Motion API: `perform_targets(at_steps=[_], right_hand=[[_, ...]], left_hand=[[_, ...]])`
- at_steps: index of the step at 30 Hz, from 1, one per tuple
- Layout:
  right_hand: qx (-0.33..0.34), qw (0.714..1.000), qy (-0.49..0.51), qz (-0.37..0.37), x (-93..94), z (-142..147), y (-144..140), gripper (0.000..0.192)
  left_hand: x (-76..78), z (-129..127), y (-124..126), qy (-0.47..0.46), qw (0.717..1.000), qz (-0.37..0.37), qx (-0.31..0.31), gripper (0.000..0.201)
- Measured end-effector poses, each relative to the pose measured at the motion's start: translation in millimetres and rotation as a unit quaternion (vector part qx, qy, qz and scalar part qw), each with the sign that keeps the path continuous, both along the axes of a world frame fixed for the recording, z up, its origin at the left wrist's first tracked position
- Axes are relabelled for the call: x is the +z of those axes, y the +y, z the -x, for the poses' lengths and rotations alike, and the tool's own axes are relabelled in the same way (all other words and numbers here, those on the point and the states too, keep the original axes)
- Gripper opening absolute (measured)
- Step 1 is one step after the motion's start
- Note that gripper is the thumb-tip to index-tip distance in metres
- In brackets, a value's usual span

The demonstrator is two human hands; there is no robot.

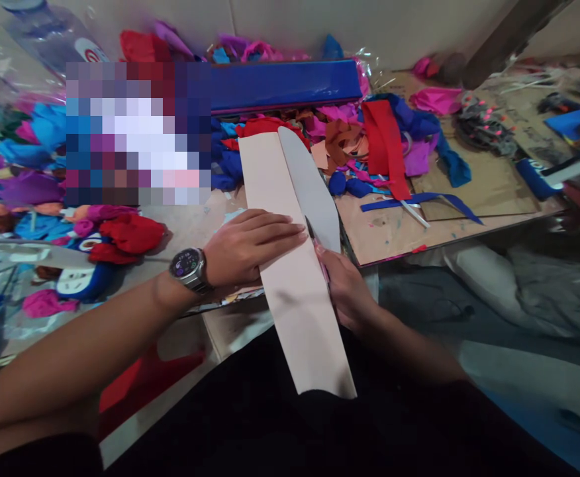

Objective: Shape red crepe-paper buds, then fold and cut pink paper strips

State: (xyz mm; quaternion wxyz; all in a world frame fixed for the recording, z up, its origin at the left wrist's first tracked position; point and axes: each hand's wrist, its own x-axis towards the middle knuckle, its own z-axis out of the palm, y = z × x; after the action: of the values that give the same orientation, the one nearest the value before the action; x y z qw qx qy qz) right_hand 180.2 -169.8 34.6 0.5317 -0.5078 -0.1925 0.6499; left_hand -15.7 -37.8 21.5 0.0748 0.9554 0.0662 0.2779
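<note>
Left hand lies flat, fingers extended, on one pale sheet; right hand curls around one cutting tool. One watch circles the left wrist.

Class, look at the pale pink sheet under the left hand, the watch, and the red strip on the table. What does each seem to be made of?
Pale pink sheet: probably paper or thin foam, matte; flat, without glare.
Watch: seemingly grey metal, from its bright highlights; the dark front looks like glass or plastic.
Red strip: perhaps crepe paper, matte and limp; fabric is possible.
</note>
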Motion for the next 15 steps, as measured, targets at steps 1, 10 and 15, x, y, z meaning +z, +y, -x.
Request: perform_targets(at_steps=[1,10,15], right_hand=[[0.003,1.0,-0.003,-0.004,-0.1,0.2,-0.2,0.037],[0.015,1.0,0.004,-0.014,-4.4,0.4,-1.5,0.035],[0.015,1.0,0.015,-0.018,-4.3,1.7,-1.7,0.036]], left_hand=[[0.1,-0.3,0.8,-0.001,1.0,-0.003,0.006,0.057],[-1.4,-0.6,3.9,-0.015,1.0,-0.001,0.015,0.055],[-3.3,0.5,5.3,-0.021,0.999,0.006,0.031,0.057]])
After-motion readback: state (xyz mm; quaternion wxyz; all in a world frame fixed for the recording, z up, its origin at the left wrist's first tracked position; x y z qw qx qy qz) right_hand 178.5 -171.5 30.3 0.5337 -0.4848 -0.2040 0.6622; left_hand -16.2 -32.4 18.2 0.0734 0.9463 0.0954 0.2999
